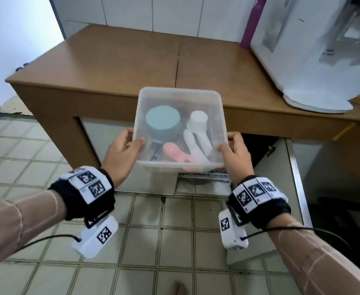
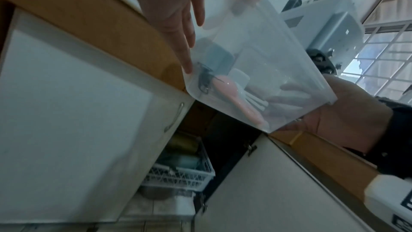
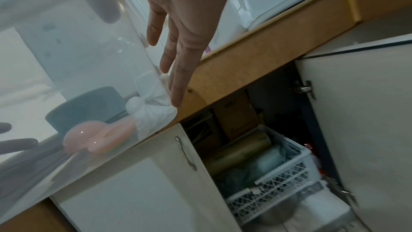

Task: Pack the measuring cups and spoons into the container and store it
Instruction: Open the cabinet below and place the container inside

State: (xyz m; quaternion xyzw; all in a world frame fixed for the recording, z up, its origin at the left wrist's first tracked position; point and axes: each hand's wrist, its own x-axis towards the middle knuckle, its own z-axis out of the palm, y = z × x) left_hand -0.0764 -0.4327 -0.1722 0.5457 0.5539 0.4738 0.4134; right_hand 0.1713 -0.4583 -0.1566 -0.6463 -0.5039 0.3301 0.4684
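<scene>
A clear lidded container [image 1: 175, 95] hangs in the air before the counter's front edge, held level between both hands. Inside it lie a teal measuring cup [image 1: 163, 120], white cups and spoons [image 1: 197, 121] and pink spoons [image 1: 172, 150]. My left hand [image 1: 128, 146] grips its left side, thumb on the lid. My right hand [image 1: 232, 146] grips the right side the same way. In the left wrist view the left hand's fingers [image 2: 186, 45] lie straight along the container [image 2: 267, 45]. In the right wrist view the right hand's fingers [image 3: 178, 70] do the same on the container [image 3: 78, 50].
A brown wooden counter [image 1: 121, 60] carries a large white appliance [image 1: 313, 52] at the right. Below it a cabinet door [image 3: 361, 130] stands open on a white lattice basket [image 3: 278, 184] of stored items over a metal bowl [image 3: 274, 215]. The left cabinet door [image 2: 67, 112] is closed. Tiled floor [image 1: 153, 241] lies underfoot.
</scene>
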